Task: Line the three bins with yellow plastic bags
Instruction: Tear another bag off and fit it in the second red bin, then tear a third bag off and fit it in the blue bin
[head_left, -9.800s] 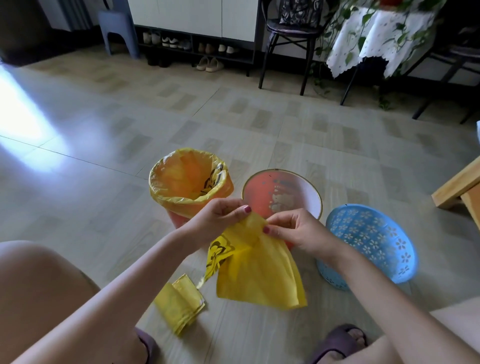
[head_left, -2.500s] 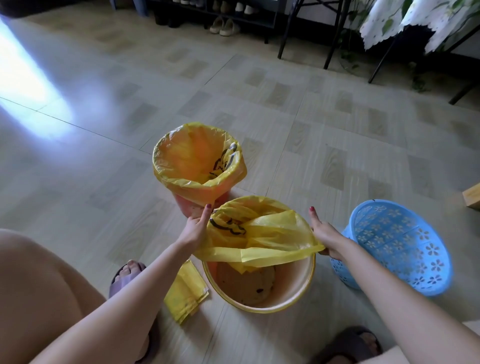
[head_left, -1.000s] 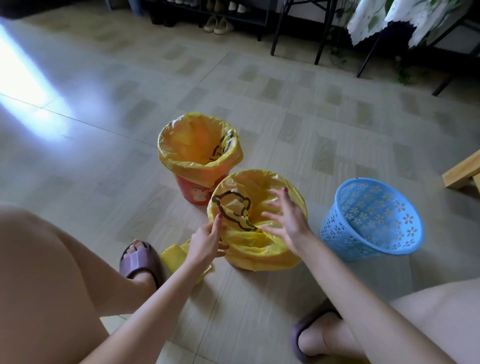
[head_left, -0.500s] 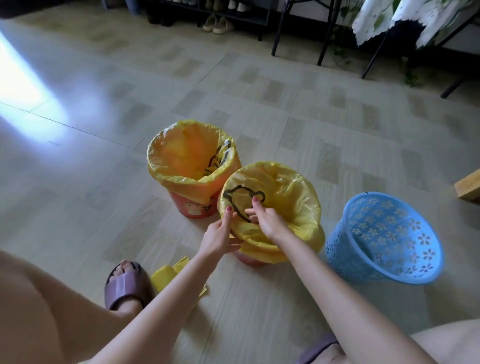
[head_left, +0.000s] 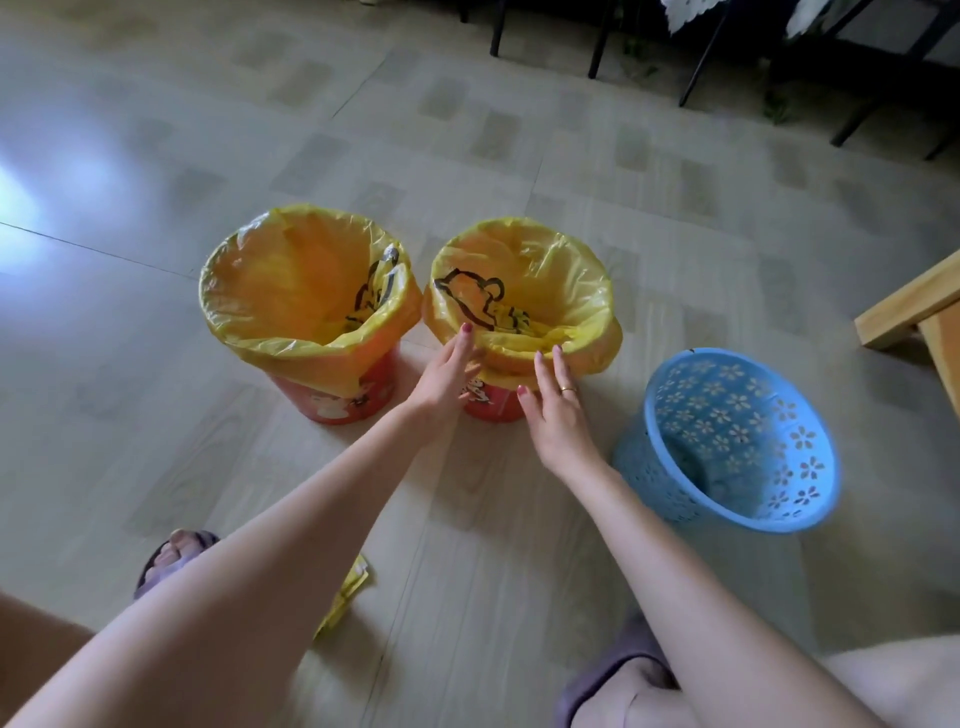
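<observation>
Two red bins stand side by side on the floor, each with a yellow bag folded over its rim: the left bin (head_left: 337, 400) and the middle bin (head_left: 496, 405). The middle bag (head_left: 550, 280) shows a black bear outline. My left hand (head_left: 447, 376) lies flat against the middle bin's near side, fingers extended. My right hand (head_left: 556, 410) is open beside it, fingertips at the bag's folded edge. A blue perforated bin (head_left: 737, 441) stands to the right with no bag in it. Folded yellow bags (head_left: 345, 597) lie on the floor, mostly hidden by my left arm.
A wooden furniture corner (head_left: 914, 317) juts in at the right edge. Chair and table legs (head_left: 696, 62) stand at the far side. My slippered feet (head_left: 171, 558) rest on the floor near the bottom, with my knees at both lower corners.
The bag was spread and folded over the middle bin's rim. My right hand has come out of the bag. Both hands now rest outside at the bin's near side.
</observation>
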